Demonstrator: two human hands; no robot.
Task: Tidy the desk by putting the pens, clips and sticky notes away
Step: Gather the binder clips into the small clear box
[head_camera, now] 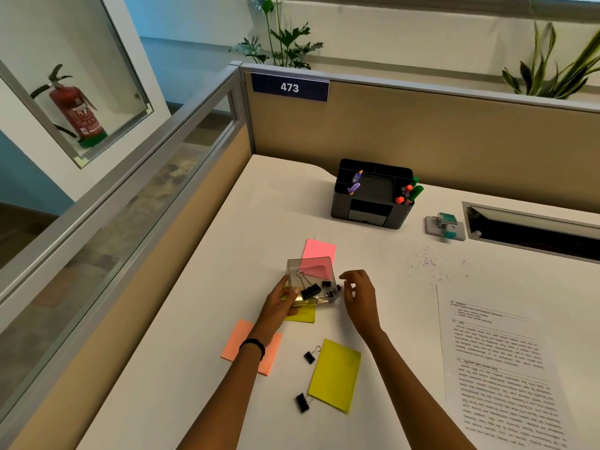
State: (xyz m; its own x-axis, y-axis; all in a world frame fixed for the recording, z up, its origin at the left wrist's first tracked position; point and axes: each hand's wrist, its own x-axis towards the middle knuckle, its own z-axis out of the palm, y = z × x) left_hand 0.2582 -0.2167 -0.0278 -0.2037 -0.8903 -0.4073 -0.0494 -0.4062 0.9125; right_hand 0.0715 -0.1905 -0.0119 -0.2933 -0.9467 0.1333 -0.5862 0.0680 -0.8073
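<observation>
Head view. White matte surface (pixel 259 206) in a cubicle with tan fabric partitions (pixel 422 131); a glass panel to the left.

Pens (pixel 410 191) stand in a black desk organizer (pixel 373 196) at the back.

My left hand (pixel 279 303) grips a clear, hard-sided plastic box (pixel 310 271) by its near left corner, tilted. Black binder clips (pixel 310 291) lie inside.

My right hand (pixel 358 292) is at the box's right edge, fingers curled. I cannot tell if it pinches a clip.

Two loose clips (pixel 302 402) and flat square sticky notes (pixel 336 375) in pink, yellow and salmon lie around. A printed sheet (pixel 500 368) is on the right.
</observation>
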